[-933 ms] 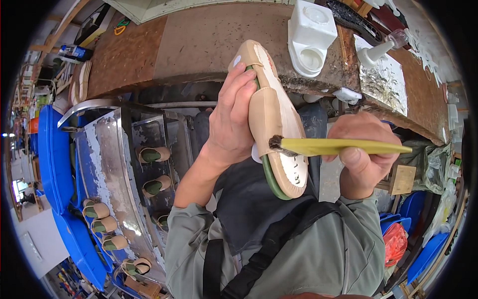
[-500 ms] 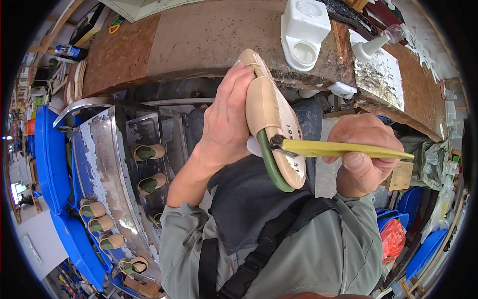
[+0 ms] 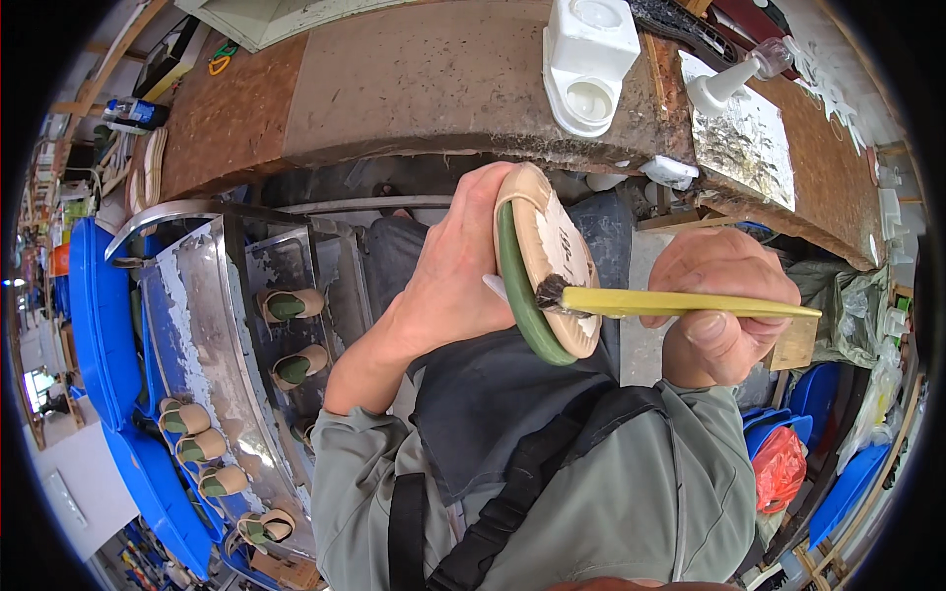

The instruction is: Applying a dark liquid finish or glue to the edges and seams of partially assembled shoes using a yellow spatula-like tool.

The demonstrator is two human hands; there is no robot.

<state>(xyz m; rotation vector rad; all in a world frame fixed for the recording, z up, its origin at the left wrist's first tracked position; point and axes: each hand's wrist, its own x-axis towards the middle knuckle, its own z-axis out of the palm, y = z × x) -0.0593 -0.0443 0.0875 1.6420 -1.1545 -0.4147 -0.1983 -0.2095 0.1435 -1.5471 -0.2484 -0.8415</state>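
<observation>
My left hand (image 3: 455, 286) has its grip closed around a shoe sole (image 3: 548, 258), fingers wrapped behind it and thumb side toward me, so the tan face with its green rim tilts up toward my eyes. I judge it is held that way, raised in front of my chest and clear of the bench (image 3: 424, 89), so that the flat face is open to the brush. My right hand (image 3: 719, 315) is closed in a fist-like grip on the yellow handle of a brush (image 3: 680, 303), thumb pressed along the lower side. The handle lies nearly level, pointing left, and the dark bristles touch the sole's tan face near its lower half.

Both forearms come up from the lower edge; the left one is bent at the elbow and rises steeply to the sole, wrist cocked back, while the right stays low and close to my body, only the fist showing above the grey-green sleeve.

Further out, a white plastic container (image 3: 589, 61) sits on the bench edge just above the sole, and a white squeeze bottle (image 3: 731, 81) lies to its right. To my left, a metal rack (image 3: 212, 335) carries more soles (image 3: 288, 305) with the same green and tan colouring, beside blue crates (image 3: 99, 315).
</observation>
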